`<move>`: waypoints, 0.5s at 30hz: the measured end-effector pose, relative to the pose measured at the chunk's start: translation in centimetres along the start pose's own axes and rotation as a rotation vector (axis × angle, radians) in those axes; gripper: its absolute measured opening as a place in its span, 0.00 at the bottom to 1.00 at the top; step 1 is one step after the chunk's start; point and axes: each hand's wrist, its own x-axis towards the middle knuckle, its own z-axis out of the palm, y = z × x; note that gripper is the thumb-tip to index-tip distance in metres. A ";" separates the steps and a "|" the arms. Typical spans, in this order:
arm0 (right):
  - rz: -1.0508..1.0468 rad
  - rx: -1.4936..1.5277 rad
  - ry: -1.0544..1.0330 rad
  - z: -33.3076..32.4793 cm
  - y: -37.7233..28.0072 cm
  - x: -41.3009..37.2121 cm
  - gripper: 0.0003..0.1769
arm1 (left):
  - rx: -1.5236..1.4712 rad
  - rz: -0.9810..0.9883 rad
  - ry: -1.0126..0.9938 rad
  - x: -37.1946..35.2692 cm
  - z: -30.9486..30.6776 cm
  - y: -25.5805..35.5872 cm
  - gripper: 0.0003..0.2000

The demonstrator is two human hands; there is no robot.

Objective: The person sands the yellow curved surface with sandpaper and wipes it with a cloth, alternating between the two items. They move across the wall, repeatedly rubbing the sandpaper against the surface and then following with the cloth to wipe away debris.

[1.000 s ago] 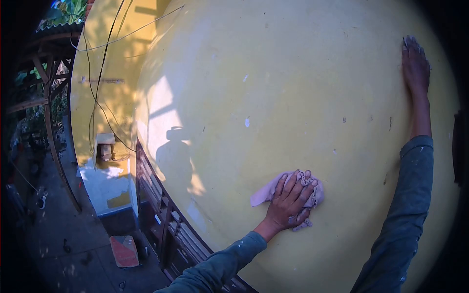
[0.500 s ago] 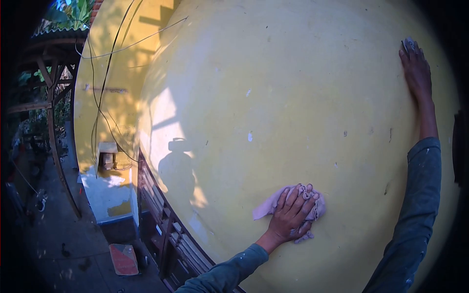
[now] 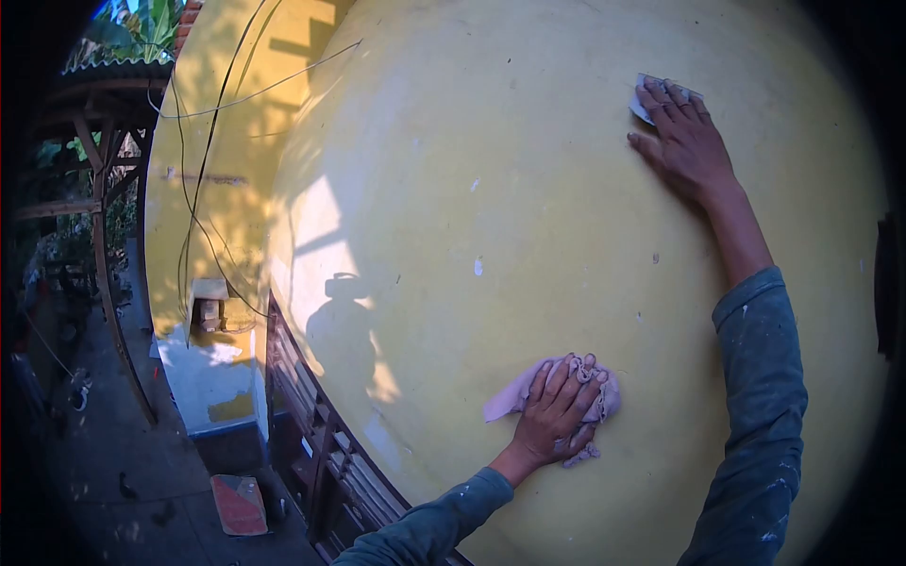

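Observation:
A large yellow painted wall [image 3: 528,208] with small white chips and dark marks fills the middle of the view. My left hand [image 3: 555,420] presses a crumpled pinkish-purple cloth [image 3: 514,394] against its lower part, the cloth's folds bunched around the fingers. Higher up and to the right, my right hand [image 3: 694,146] holds a pale, flat sheet, apparently sandpaper [image 3: 642,102], against the wall under its fingers. The palm hides most of this sheet. Both sleeves are dark green with paint specks.
Dark wooden slats [image 3: 335,453] run along the wall's lower left. Black cables [image 3: 209,123] hang over a sunlit side wall. A small box-like fixture [image 3: 209,307] juts from that wall. On the ground lies a red block [image 3: 239,505]. Wooden posts [image 3: 109,255] hold a corrugated roof.
My right hand has swept left across the upper wall with the sheet, from near the right side. My left hand and cloth stay nearly in place.

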 end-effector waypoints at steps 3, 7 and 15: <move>0.390 -0.263 0.062 0.3 12.2 0.9 0.38 | -0.006 -0.002 -0.005 0.0 -0.1 0.0 0.36; 0.593 -0.323 0.091 1.5 16.9 1.5 0.42 | -0.021 -0.006 0.000 -0.2 0.0 0.1 0.36; -0.064 0.081 -0.005 2.1 -8.8 2.6 0.44 | 0.008 -0.006 0.013 0.0 0.1 0.0 0.36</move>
